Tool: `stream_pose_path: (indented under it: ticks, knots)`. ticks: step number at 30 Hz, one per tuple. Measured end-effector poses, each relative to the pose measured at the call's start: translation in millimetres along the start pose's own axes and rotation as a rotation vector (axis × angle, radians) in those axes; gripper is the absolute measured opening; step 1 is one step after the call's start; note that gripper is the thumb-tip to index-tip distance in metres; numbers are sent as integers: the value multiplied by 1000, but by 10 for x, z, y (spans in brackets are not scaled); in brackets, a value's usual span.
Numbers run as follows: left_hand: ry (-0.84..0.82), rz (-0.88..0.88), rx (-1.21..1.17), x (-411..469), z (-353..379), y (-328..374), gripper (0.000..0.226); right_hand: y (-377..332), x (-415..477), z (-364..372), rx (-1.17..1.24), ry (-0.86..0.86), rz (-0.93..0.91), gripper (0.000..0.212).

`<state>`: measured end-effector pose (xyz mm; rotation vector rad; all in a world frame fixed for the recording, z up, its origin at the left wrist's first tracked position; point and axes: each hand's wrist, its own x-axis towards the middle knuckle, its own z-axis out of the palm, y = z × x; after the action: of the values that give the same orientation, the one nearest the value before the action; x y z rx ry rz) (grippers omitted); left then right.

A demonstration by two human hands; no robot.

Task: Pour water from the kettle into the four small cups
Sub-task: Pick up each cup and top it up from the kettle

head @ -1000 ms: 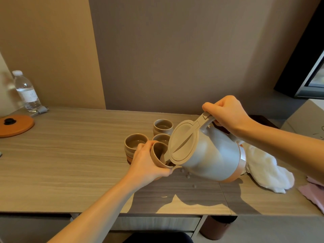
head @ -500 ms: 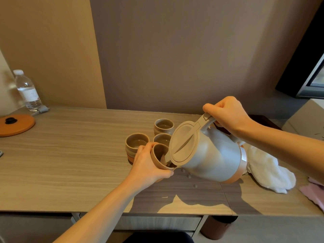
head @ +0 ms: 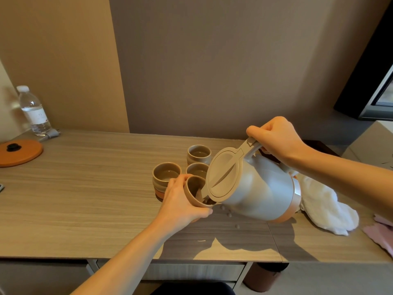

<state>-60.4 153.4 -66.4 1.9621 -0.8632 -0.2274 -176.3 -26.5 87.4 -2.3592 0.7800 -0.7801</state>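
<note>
Right hand [head: 276, 138]: fingers curled tight round the handle at the top of the kettle [head: 255, 188], which it holds tipped steeply toward the left hand, lid shut and facing the camera.
Left hand [head: 180, 204]: wrapped round the held cup [head: 194, 191], thumb along the near side, the cup tilted with its mouth turned toward the kettle.
Spout: reaches over the rim of the held cup and touches or nearly touches its inside; a little water shows at the bottom of the cup.
Left cup [head: 165, 176]: stands upright on the table just beyond the left hand, water in it.
Middle cup [head: 196, 170]: upright between the two hands, partly hidden behind the kettle lid.
Far cup [head: 198, 154]: upright, farther back, below the right hand's knuckles; its fill is hard to tell.
Table [head: 85, 199]: wood grain, with a few water drops [head: 229, 215] lying between the left hand and the kettle's base.
White cloth [head: 325, 207]: crumpled on the table under the right forearm, just behind the kettle.
Water bottle [head: 33, 110]: upright, well off beyond the left hand, by the wall.
Orange disc [head: 19, 152]: flat on the table near the bottle, a black knob at its centre.
</note>
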Motion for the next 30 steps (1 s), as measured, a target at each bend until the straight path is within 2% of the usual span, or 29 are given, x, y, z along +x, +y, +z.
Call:
stream_pose_path:
  ticks: [30]
  knots:
    - [11, 0, -63, -22, 15, 2, 86, -11, 62, 10, -50, -19, -33, 62]
